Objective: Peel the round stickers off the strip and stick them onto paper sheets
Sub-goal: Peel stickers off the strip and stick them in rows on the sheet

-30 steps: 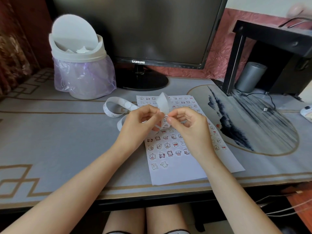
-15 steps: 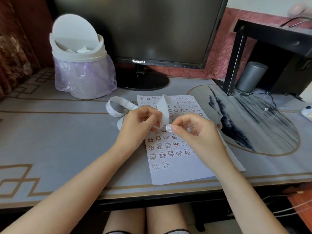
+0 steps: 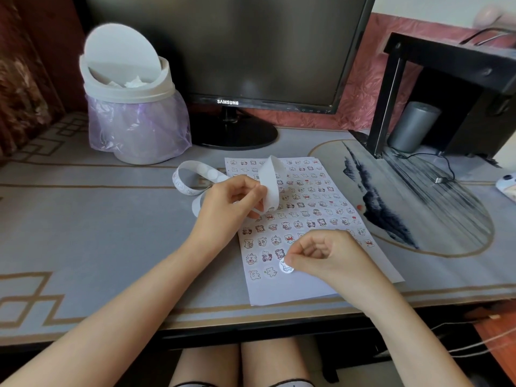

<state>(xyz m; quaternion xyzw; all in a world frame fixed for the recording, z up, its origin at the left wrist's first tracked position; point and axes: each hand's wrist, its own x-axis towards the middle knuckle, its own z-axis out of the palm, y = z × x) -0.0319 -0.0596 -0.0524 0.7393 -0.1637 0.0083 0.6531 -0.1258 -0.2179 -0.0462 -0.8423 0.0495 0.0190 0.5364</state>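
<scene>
Step in hand: placing. The right hand pinches one round sticker between thumb and fingers, low over the sheet near its front edge, just right of the two stickers in the last row. Whether it touches the paper I cannot tell.

The left hand grips the strip above the sheet's middle, fingers curled round the backing. The strip loops off past the sheet's far left corner onto the desk.

Rows cover most of the sheet, and the last row is unfinished.

Next move, in my judgement: lay the sticker level with its row, press it flat, let go, and return to the strip.

Containers: a bin stands well beyond the sheet's far left corner. Its lid is tipped, it is lined with a purple bag, and white scraps lie inside.
</scene>
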